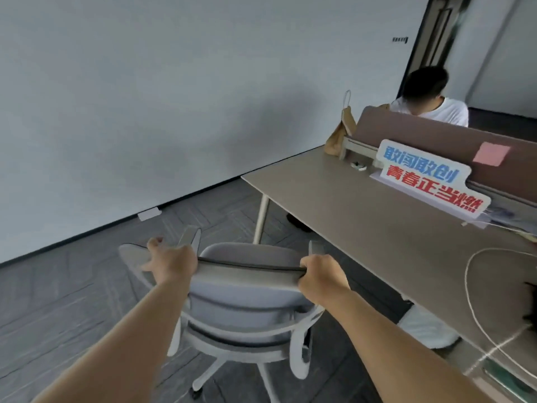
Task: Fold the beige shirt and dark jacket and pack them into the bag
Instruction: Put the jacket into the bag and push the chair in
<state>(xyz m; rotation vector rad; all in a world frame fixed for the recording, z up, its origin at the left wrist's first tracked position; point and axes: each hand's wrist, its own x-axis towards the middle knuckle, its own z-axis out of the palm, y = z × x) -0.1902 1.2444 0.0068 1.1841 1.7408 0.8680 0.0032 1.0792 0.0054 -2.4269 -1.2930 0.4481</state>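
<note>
- Left hand (171, 261): curled over the left end of the top edge of the backrest (247, 292), gripping it; fingertips blurred.
- Right hand (319, 274): closed round the right end of the same edge, fingers wrapped over the top, gripping it.
- Both forearms bare, reaching forward from the bottom of the view.
- Office chair (241, 338): grey upholstery, pale frame and armrests, white wheeled base on the floor; back turned toward the camera; positioned near the left end of the desk (348, 222).
- Brown paper bag (338, 135): upright on the far left corner of the desk, handles raised, just beside the end of the partition (436, 135); well apart from both hands.
- Dark shape (530, 303): on the desk at the right edge of the view, cut off; cannot tell what it is.
- Sign (430, 181): white board with blue and red lettering, upright on the desk against the partition.
- Pink note (491, 154): stuck on the partition, above and right of the sign.
- White cable (467, 286): looped on the desk surface at right.
- Seated person (430, 106): white top, behind the partition, head lowered.
- Floor (72, 301): grey patterned carpet; plain pale wall behind.
</note>
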